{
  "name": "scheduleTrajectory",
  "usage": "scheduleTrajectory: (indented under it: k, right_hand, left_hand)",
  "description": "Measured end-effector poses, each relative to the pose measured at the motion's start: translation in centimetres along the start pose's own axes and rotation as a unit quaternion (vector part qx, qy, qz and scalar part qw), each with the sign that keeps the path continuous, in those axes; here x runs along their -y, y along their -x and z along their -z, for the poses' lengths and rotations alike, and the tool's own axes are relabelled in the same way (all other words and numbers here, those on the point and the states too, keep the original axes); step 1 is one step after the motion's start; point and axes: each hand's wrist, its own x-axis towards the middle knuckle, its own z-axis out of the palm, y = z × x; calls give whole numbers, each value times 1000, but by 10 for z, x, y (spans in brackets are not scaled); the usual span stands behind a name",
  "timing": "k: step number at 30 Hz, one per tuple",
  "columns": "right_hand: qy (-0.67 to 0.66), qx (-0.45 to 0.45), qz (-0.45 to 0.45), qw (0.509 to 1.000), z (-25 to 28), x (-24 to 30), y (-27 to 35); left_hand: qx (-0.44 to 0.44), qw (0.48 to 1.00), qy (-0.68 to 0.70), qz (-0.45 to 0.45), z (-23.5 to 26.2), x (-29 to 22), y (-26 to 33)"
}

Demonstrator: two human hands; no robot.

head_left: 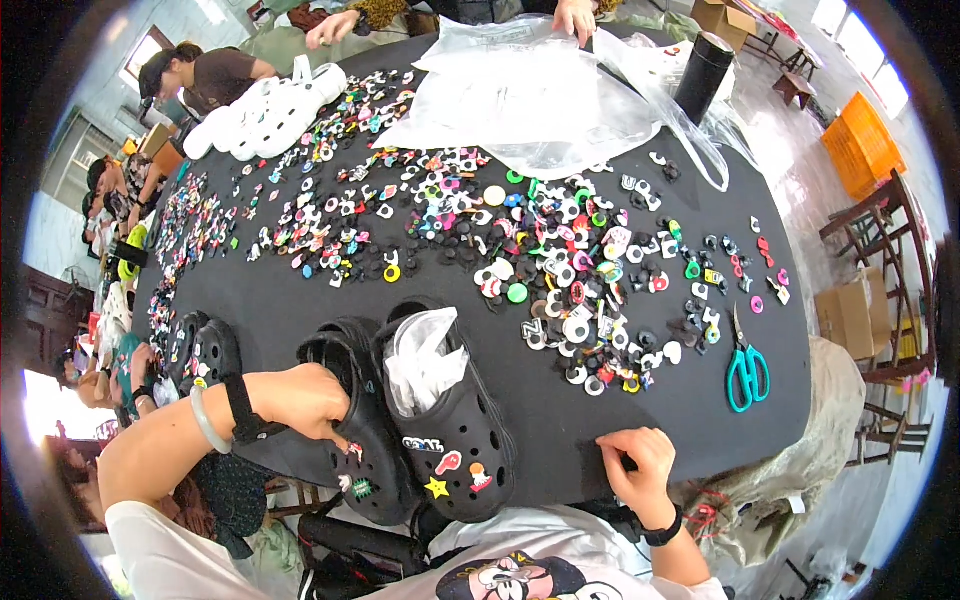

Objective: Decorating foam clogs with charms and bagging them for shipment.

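Note:
A pair of black clogs stands at the table's near edge, toes toward me. My left hand is closed, with its fingertips down on a small reddish shoe charm at the toe of the left clog; the grip is partly hidden. A green spiky charm sits lower on that clog. The right clog has clear plastic stuffed in its opening and carries a lettered charm, a pink-red one, a yellow star and another figure. My right hand rests loosely curled at the table edge, nothing visible in it.
Many loose charms cover the dark table. Teal-handled scissors lie at right. Beyond are plastic bags, a black cylinder and white clogs. A person's hand touches the bags; more black clogs stand left.

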Motion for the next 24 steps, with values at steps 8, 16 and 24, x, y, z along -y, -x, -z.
scheduleTrajectory:
  k: [8, 16, 24]
  right_hand:
    - [1, 3, 5, 1000, 0, 1, 0]
    - [-17, -35, -17, 999, -2, 2, 5]
    - [-25, -43, -6, 999, -3, 2, 7]
  left_hand:
    - [27, 998, 55, 5, 15, -6, -5]
    - [-47, 998, 47, -4, 4, -10, 14]
    - [-206, 974, 70, -57, -23, -19, 39]
